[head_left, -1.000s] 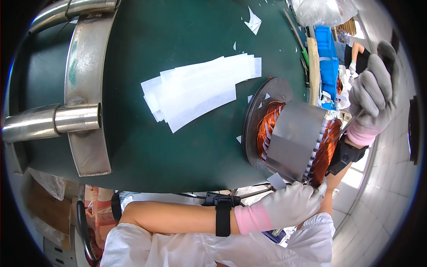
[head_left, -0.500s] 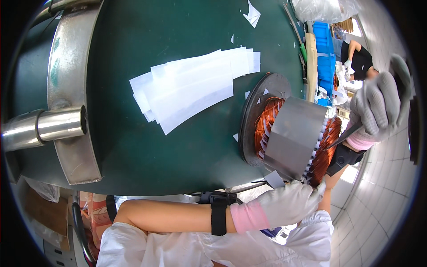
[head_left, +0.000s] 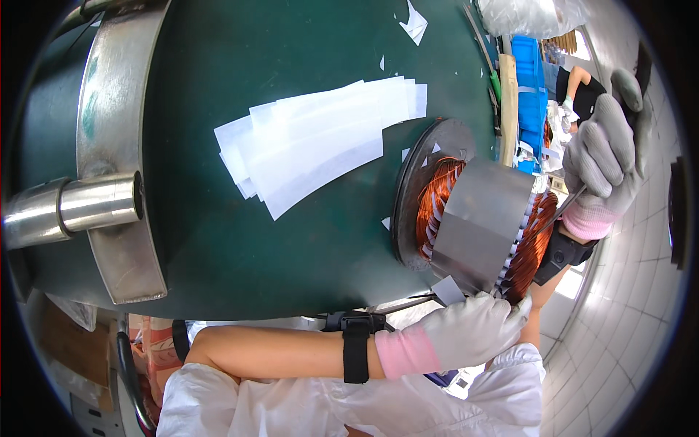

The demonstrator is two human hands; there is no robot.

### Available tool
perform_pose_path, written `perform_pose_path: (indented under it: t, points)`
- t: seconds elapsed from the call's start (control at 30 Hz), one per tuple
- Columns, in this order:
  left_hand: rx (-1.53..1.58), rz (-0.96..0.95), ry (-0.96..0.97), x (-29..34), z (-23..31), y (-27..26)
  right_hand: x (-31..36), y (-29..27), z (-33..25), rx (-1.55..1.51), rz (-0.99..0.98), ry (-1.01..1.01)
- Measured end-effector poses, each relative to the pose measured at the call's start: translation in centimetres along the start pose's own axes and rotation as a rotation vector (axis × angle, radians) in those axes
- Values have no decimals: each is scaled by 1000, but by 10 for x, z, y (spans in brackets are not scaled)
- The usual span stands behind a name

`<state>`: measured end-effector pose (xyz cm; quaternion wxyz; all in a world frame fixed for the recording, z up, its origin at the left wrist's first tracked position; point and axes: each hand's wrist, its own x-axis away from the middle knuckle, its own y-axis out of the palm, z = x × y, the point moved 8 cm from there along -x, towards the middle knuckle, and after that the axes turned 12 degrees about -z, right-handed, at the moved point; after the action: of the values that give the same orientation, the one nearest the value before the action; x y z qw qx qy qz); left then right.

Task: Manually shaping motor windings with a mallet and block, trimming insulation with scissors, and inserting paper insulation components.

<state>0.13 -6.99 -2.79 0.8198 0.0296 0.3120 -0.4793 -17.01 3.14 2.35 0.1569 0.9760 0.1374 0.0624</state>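
Note:
A motor stator (head_left: pixel 475 222), a grey steel core with copper windings (head_left: pixel 535 244) and white slot liners along its right end, lies on its side against a round black disc (head_left: pixel 408 197). My left hand (head_left: pixel 477 329), in a white glove with a pink cuff, has its fingers closed on the stator's near edge; the fingertips are partly hidden by the windings. Beside those fingers a small white paper piece (head_left: pixel 448 290) sticks out. My right hand (head_left: pixel 604 153), gloved in grey, is closed around a thin metal tool (head_left: pixel 566 205), whose far end reaches the right-hand windings.
White paper sheets (head_left: pixel 317 138) lie overlapped on the green tabletop (head_left: pixel 291 269), with paper scraps about. A curved metal bracket with a tube (head_left: pixel 102 205) stands at left. Farther right are a wooden strip (head_left: pixel 508 109), blue bins (head_left: pixel 529 102) and another person (head_left: pixel 582 91).
My right hand has shifted slightly left and up, turning a little, and the tool now slants more steeply. My left hand and the stator stay almost in place.

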Motion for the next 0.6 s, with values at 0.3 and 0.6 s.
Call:
perform_pose_path:
  t: [0.3,0.6]
  points:
    - [-24,54,4,2,-2,-5,2,7,-1,-153,-18,-71]
    - [-14,108,47,-2,-4,-13,9,-1,-5,59,153,-115]
